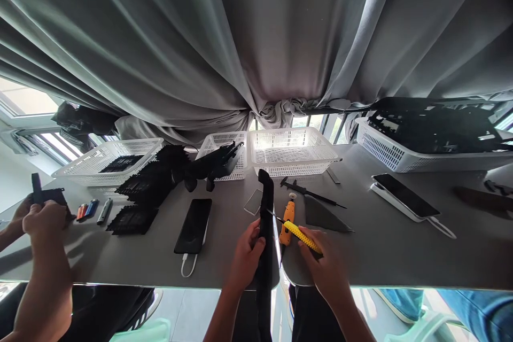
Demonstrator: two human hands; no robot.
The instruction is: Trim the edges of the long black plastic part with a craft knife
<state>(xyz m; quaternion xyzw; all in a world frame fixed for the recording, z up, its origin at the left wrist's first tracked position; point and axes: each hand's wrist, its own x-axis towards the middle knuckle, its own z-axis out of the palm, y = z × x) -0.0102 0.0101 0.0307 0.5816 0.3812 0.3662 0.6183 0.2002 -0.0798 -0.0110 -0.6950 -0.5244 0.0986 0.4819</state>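
My left hand (248, 251) is closed around a long black strip-shaped part (266, 192) that hangs past the table's front edge. In my right hand (324, 262) is a yellow-handled utility knife (300, 235). Its thin tip points left and meets, or nearly meets, the strip's right edge above my left fingers. Just beyond the knife lies an orange-handled tool (287, 224), partly hidden by it. A small clear rectangular plate (253, 202) lies left of the strip. Black calipers (312, 192) and a dark triangular sheet (325, 215) are on the right.
White baskets (296, 166) line the back; the right basket (395, 156) is heaped with black parts. Black grid-like pieces (132, 220) lie left. Phones (193, 227) (406, 193) with white cables rest on both sides. At far left, another person's hands (44, 218) hold a black piece. Lighters (87, 209) lie nearby.
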